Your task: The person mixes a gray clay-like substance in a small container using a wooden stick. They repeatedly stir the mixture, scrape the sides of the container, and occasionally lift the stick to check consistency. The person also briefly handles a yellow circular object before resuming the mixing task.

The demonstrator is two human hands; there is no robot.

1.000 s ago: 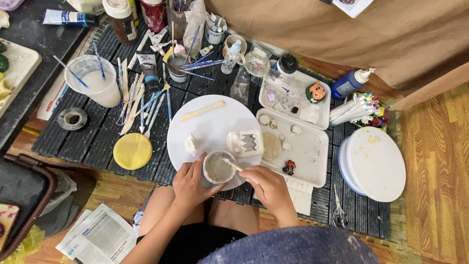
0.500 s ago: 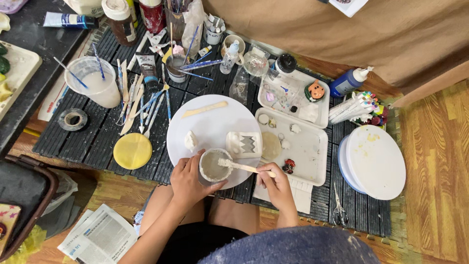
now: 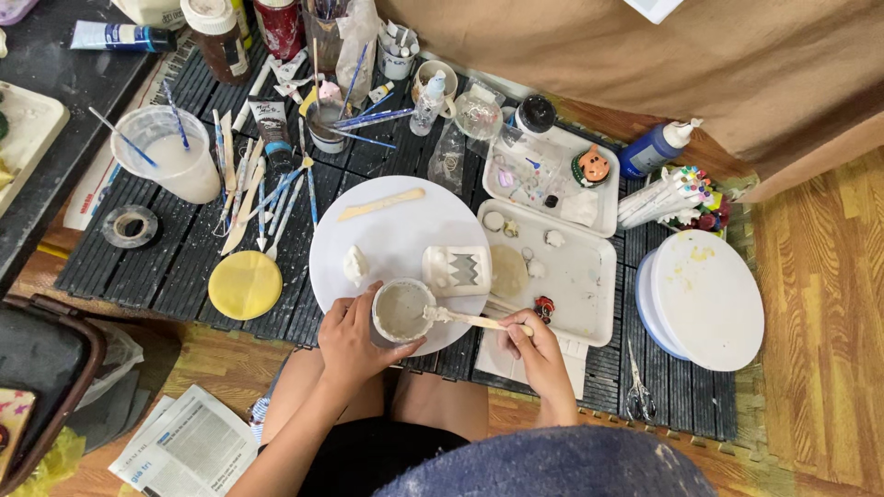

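- Soft, even daylight fills the view; nothing is dim or burnt out.
- Shadows are faint and short: a thin one lies under the left hand [image 3: 354, 340] and the small cup [image 3: 401, 311] on the round white plate [image 3: 396, 230].
- The white plate and the round white board [image 3: 709, 299] look bright but keep their detail, with no harsh glare.
- Focus is sharp across the middle; the blue cloth [image 3: 552, 465] at the bottom edge is soft.
- Wide-angle bending shows at the edges.

Yellow round lid [image 3: 245, 284] lying on the dark slatted mat [image 3: 157, 267], tape roll [image 3: 129, 225] just left of it. Blue squeeze bottle [image 3: 656, 147] near the brown cloth. Scissors [image 3: 637, 394] below the stacked white plates [image 3: 704, 299]. Folded newspaper [image 3: 189, 446] on the wooden floor.
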